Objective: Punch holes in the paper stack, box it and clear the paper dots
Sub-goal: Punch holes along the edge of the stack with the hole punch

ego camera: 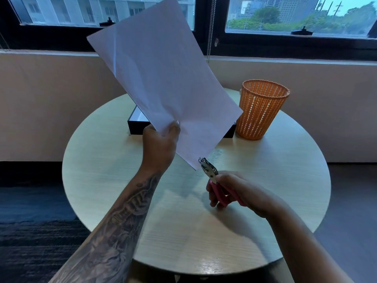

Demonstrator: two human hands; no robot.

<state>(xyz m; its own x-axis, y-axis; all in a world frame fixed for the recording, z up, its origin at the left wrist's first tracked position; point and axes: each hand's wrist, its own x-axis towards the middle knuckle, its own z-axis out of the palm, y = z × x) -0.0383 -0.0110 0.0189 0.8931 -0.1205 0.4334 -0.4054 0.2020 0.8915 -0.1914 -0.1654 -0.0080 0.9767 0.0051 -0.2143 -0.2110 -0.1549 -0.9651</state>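
Note:
My left hand (160, 142) grips a white paper stack (161, 82) by its lower edge and holds it tilted up above the table. My right hand (230, 190) is closed on the pink handles of a metal hole punch (210, 170). The punch's jaws sit at the stack's lowest corner, touching it. Behind the paper lies a black box (138, 123) with a white inside, mostly hidden by the sheets. No paper dots show on the table.
The round light wooden table (114, 180) carries an orange mesh basket (261, 111) at the back right, beside the box. A ledge and windows run behind the table. Dark floor surrounds it.

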